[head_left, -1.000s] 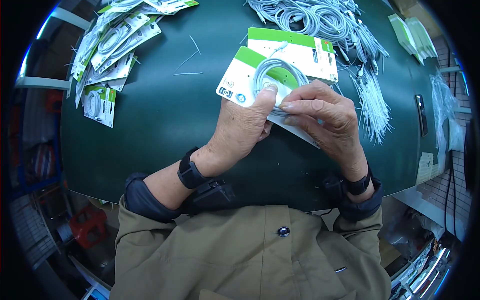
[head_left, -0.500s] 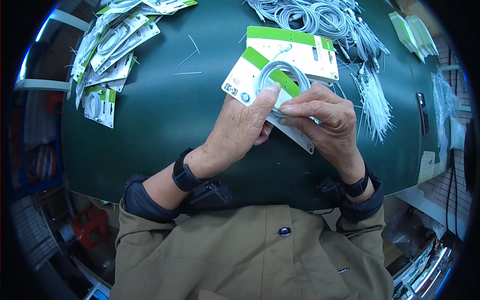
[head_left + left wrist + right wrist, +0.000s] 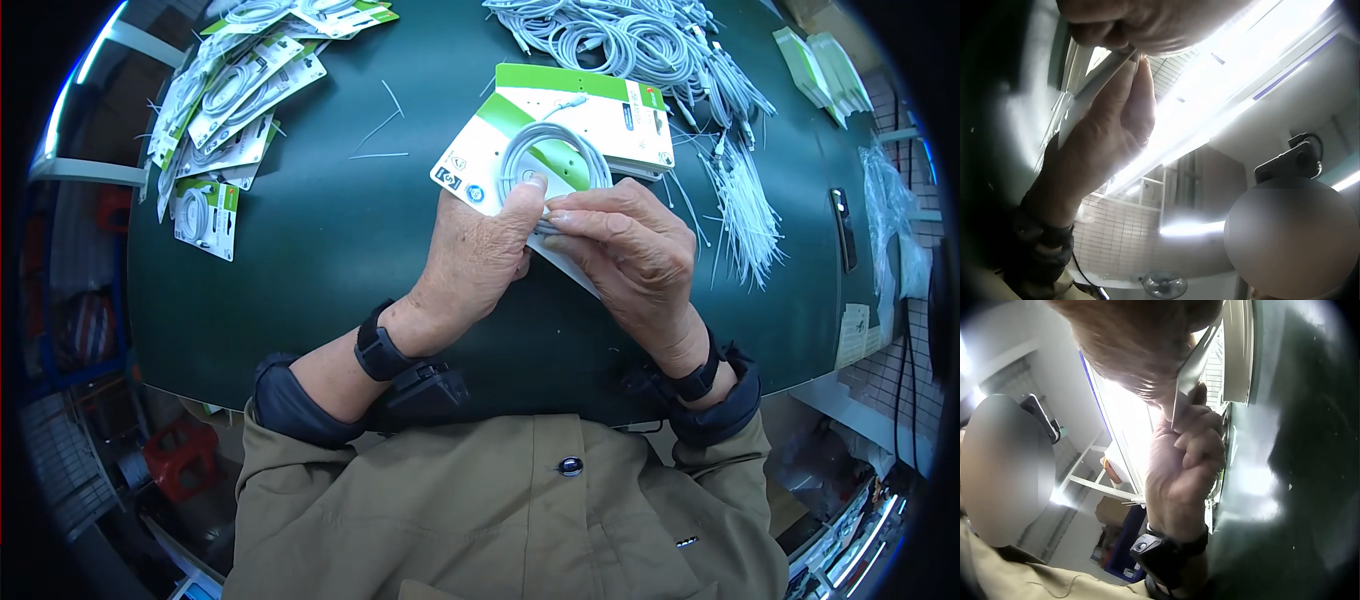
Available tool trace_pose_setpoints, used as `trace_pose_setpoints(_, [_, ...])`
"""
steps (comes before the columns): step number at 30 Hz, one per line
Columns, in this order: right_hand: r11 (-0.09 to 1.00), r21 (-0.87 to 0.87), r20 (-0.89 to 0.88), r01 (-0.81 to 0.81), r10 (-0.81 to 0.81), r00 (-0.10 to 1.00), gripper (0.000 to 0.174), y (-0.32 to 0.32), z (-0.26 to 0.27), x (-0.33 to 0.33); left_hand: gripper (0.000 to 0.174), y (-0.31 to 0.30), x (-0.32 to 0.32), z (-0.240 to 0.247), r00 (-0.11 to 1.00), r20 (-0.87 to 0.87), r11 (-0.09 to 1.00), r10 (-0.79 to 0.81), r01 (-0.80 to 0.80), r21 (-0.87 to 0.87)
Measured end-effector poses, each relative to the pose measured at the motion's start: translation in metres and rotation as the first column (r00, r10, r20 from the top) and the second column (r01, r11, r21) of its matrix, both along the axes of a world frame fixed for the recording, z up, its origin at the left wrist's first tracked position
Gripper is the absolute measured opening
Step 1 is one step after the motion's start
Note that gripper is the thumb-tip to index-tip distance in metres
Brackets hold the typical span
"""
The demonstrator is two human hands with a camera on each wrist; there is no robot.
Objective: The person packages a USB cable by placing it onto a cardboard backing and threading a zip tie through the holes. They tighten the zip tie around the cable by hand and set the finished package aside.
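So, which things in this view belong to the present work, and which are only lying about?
Apparently in the work:
held card
coiled cable
card stack
cable pile
white ties
carded cables

Probably just lying about:
stray strip
dark phone-like object
clear plastic
red stool

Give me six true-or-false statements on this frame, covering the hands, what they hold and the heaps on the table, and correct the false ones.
1. The left hand grips a card. True.
2. The coiled cable is well away from that card. False: it lies against the card's face.
3. The right hand's fingertips are at the coil's lower edge. True.
4. The pile of cables is on the table's left side. False: the pile of cables is at the far side, right of centre.
5. White ties lie to the right of the right hand. True.
6. The stack of cards lies nearer the person than the hands. False: the stack of cards lies beyond them.
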State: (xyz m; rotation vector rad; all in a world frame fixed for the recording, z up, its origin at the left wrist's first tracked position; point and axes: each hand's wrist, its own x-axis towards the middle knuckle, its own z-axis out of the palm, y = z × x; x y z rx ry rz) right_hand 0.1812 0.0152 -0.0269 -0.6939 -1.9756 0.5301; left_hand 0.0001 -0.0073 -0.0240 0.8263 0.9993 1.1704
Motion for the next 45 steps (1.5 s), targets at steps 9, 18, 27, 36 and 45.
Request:
trace_pose_setpoints(9, [0.997,0.069,0.001,0.018,-0.019,1.0,0.036,0.006,0.012,0.006,0.031,0.005,-0.002,0.007,0.998,-0.014,0.996,0.067,-0.066,0.068])
trace_pose_setpoints(18, [0.894,-0.128,0.088,0.43,-0.422,0.903,0.015,0.041,0.025,0.072,0.022,0.017,-0.014,0.007,0.978,0.059,0.98,0.199,-0.2,0.019])
trace_pose_setpoints(27, [0.753,-0.212,0.625,0.623,-0.386,0.679,0.023,0.048,0.001,0.105,0.024,0.021,-0.015,0.006,0.977,0.029,0.975,0.21,-0.212,0.061])
trace_pose_setpoints(36, [0.76,-0.325,0.536,0.563,-0.343,0.772,0.028,0.045,0.005,0.097,0.029,0.022,-0.014,0.001,0.974,0.007,0.971,0.227,-0.227,0.071])
trace_pose_setpoints(45, [0.766,-0.222,0.719,0.603,-0.289,0.632,0.017,0.043,-0.003,0.085,0.036,0.018,-0.011,-0.007,0.972,-0.04,0.972,0.231,-0.229,0.057])
